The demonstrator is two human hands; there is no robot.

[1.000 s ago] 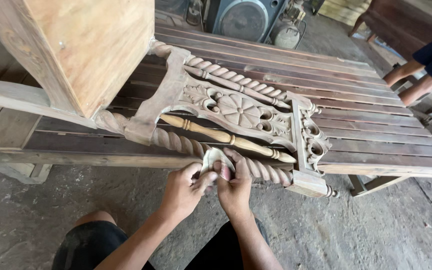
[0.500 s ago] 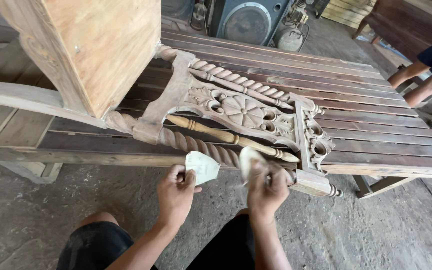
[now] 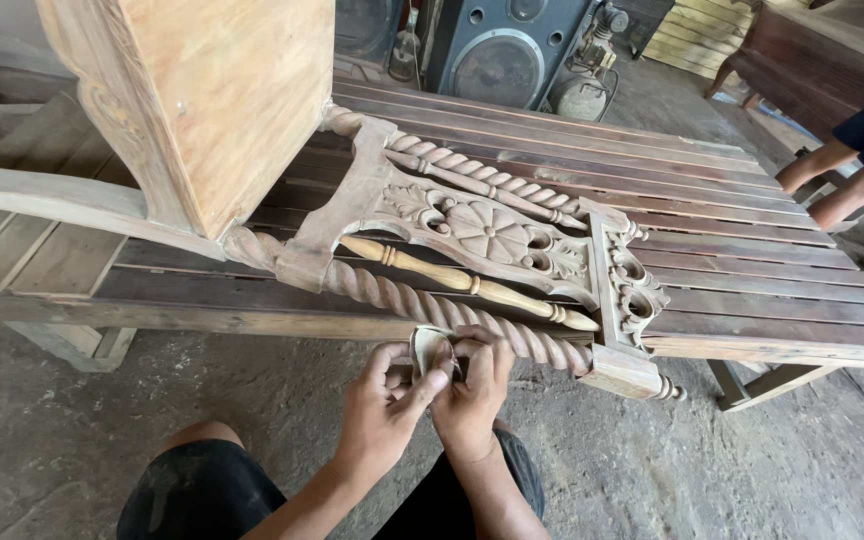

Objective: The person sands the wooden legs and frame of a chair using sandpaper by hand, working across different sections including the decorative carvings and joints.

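Left hand (image 3: 380,412) and right hand (image 3: 472,390) pinch folded sandpaper (image 3: 430,348) together, just below twisted spindle (image 3: 432,308) of carved chair back (image 3: 482,235). Chair back lies on slatted table (image 3: 752,250). Speaker (image 3: 502,50) behind table.

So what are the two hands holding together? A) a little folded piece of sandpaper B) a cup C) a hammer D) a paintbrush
A: the left hand and right hand pinch a small, pale folded piece of sandpaper between them, right below the twisted rail of the carved wooden frame.
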